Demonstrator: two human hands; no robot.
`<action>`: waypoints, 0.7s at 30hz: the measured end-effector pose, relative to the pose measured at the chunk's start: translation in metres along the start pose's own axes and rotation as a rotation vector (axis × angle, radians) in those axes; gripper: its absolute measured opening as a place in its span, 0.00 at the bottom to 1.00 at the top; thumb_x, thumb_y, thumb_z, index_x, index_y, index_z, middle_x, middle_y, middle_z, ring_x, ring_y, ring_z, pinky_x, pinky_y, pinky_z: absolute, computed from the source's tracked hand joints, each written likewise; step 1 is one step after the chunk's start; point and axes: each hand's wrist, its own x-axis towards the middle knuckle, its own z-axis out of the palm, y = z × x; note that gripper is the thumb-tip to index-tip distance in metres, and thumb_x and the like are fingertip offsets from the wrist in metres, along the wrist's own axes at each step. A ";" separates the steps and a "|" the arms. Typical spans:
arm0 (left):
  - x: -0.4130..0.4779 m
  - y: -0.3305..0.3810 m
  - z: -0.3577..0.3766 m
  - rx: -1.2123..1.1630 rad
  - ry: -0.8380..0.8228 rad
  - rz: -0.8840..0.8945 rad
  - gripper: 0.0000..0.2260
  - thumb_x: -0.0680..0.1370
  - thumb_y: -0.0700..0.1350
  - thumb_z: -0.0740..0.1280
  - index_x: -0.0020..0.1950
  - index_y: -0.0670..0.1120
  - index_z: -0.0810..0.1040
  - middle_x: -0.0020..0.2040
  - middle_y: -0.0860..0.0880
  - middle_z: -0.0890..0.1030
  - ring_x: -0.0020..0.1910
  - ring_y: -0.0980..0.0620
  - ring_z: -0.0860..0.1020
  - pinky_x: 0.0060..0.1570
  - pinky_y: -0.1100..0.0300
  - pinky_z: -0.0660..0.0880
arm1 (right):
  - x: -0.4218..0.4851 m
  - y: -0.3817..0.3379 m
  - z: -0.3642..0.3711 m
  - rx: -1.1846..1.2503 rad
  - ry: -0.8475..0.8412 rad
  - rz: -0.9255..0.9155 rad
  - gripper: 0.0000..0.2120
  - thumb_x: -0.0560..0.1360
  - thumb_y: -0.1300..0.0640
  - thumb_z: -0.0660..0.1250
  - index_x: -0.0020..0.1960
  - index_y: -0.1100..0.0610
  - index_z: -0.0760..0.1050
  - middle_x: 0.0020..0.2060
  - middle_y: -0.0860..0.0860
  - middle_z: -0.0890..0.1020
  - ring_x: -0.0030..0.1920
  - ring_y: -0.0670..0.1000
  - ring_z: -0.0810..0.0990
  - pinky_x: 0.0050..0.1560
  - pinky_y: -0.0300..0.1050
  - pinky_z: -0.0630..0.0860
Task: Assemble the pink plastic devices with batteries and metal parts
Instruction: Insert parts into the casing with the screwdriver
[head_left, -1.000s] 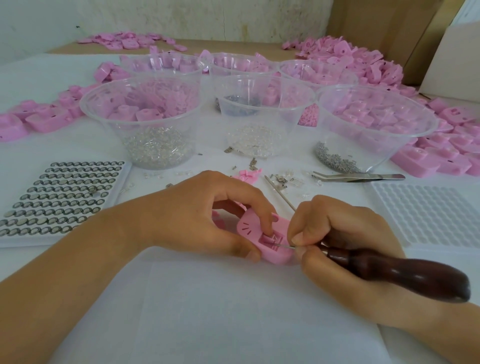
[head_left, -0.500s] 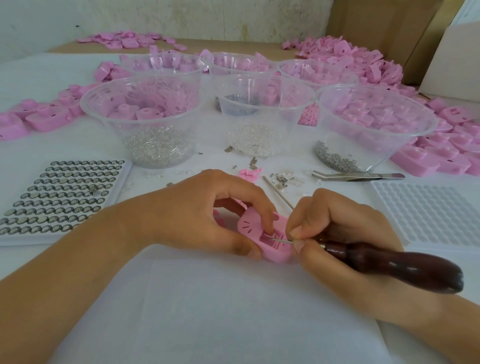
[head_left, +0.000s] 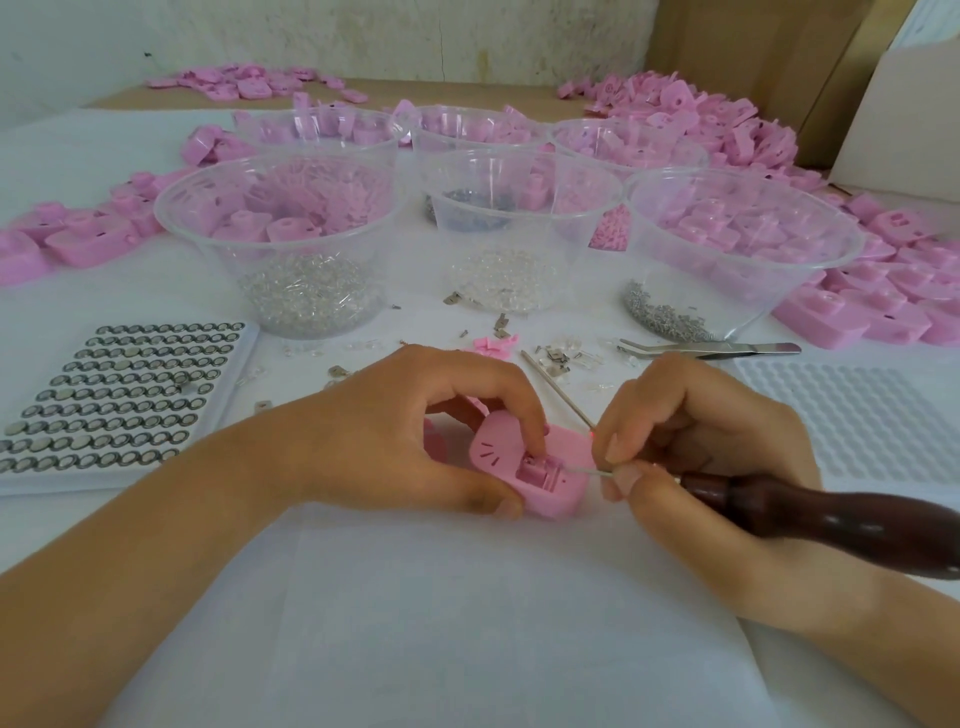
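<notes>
A pink plastic device lies on the white table in front of me. My left hand grips it, thumb along its near side and index finger pressing into its open compartment. My right hand pinches the thin metal shaft of an awl with a dark wooden handle; the tip points into the device's compartment. A tray of button batteries sits at the left. Small metal parts lie scattered just beyond my hands.
Several clear plastic bowls with beads, metal bits and pink parts stand behind my hands. Metal tweezers and a thin rod lie on the table. A white dimpled tray is at the right. Piles of pink shells surround everything.
My right hand with the awl has shifted slightly up and left, and the tip now sits a little higher in the compartment. My left hand keeps its grip.
</notes>
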 end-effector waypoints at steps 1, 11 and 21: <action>0.000 0.000 0.002 0.007 0.036 0.018 0.15 0.63 0.50 0.74 0.47 0.52 0.78 0.51 0.57 0.79 0.51 0.59 0.78 0.50 0.73 0.70 | 0.000 -0.003 -0.002 0.019 0.030 0.014 0.02 0.66 0.59 0.61 0.36 0.53 0.71 0.28 0.56 0.74 0.25 0.57 0.70 0.25 0.46 0.66; 0.004 -0.002 0.008 0.097 0.580 0.164 0.21 0.64 0.49 0.74 0.52 0.56 0.69 0.51 0.59 0.77 0.51 0.59 0.76 0.49 0.69 0.72 | 0.029 -0.008 -0.004 -0.085 0.314 0.174 0.13 0.74 0.49 0.65 0.34 0.54 0.76 0.30 0.47 0.81 0.27 0.42 0.77 0.29 0.30 0.71; 0.004 -0.010 0.005 -0.175 0.459 0.130 0.21 0.64 0.39 0.73 0.51 0.53 0.70 0.51 0.55 0.78 0.56 0.54 0.77 0.51 0.63 0.75 | 0.064 -0.001 0.010 0.205 0.402 0.094 0.14 0.71 0.59 0.61 0.30 0.50 0.80 0.29 0.50 0.79 0.33 0.46 0.76 0.36 0.43 0.75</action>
